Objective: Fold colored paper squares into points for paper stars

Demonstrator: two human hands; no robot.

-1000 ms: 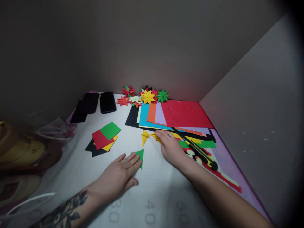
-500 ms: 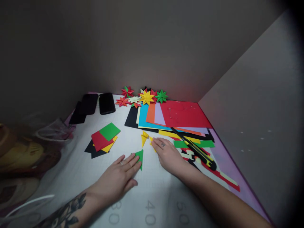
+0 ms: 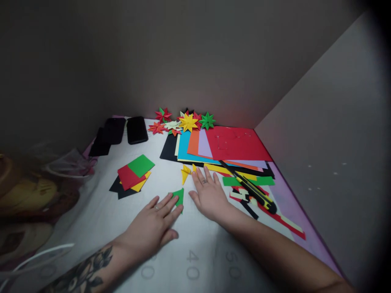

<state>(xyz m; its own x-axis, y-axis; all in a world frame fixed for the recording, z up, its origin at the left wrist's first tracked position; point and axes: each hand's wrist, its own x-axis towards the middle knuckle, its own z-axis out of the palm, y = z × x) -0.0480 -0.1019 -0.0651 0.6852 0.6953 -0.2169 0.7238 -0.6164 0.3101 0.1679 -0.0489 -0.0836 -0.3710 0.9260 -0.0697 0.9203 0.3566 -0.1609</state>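
My left hand lies flat with its fingers apart, the fingertips resting on a folded green paper piece. Part of that piece is hidden under the fingers. My right hand is spread palm down on the mat, holding nothing visible. Just beyond its fingertips is a small folded yellow paper piece, partly covered by them. Another folded yellow paper piece lies to its left, pointed end toward me.
Paper squares lie on the left. Folded paper stars line the back by coloured sheets. A yellow-black utility knife rests over paper strips and scraps on the right. Two phone-like dark objects lie back left.
My right hand has spread its fingers and drawn back slightly from the small yellow piece, turning palm down. My left hand stays on the green piece. The view has shifted slightly.
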